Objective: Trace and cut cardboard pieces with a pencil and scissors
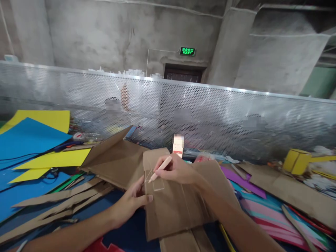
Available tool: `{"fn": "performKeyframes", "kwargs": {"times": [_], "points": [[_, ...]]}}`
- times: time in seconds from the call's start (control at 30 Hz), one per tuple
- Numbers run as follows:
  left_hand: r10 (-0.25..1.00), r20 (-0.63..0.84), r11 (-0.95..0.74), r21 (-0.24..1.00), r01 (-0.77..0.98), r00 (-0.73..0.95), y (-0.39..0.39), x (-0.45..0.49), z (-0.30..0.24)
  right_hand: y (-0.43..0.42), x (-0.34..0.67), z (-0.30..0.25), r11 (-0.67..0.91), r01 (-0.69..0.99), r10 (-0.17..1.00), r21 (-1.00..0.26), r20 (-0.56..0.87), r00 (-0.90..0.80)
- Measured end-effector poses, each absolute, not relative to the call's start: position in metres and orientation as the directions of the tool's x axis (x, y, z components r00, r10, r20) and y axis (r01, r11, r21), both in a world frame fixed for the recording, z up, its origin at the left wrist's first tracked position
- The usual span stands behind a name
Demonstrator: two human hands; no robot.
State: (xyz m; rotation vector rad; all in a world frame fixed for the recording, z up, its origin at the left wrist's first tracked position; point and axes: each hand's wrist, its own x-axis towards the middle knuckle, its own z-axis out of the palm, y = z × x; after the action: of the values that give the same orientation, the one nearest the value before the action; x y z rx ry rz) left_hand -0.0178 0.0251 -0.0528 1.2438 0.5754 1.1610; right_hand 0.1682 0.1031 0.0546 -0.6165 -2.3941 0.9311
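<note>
My right hand [178, 169] grips a pale pink marker [164, 167], its tip down at the surface of a brown cardboard piece [178, 210]. Light lines are drawn on the cardboard under the tip: a small rectangle and slanting strokes beside it. At the cardboard's left edge, my left hand [135, 196] pinches it, thumb on top and fingers partly hidden behind the edge. Beyond that hand a larger folded cardboard sheet [115, 162] leans up. More cardboard [178, 241] lies beneath the marked piece.
Blue [31, 140] and yellow sheets [57, 159] with cardboard strips [60, 206] lie left. On the right are pink foam strips [265, 210], a purple strip [249, 183], a long cardboard piece [288, 189] and a yellow block [296, 161]. A perforated metal screen [210, 115] stands behind; a lit phone [177, 147] is before it.
</note>
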Motion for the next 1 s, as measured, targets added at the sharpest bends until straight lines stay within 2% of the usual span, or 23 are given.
{"fn": "performKeyframes", "kwargs": {"times": [0.57, 1.0], "points": [[0.908, 0.228, -0.102, 0.934, -0.342, 0.353, 0.0261, -0.0176, -0.0531, 0.1058, 0.1619, 0.0478, 0.726, 0.219, 0.538, -0.652, 0.340, -0.771], [0.905, 0.219, -0.086, 0.934, -0.347, 0.365, 0.0252, -0.0184, -0.0515, 0.1076, 0.1643, 0.0460, 0.713, 0.245, 0.546, -0.657, 0.301, -0.782]]}}
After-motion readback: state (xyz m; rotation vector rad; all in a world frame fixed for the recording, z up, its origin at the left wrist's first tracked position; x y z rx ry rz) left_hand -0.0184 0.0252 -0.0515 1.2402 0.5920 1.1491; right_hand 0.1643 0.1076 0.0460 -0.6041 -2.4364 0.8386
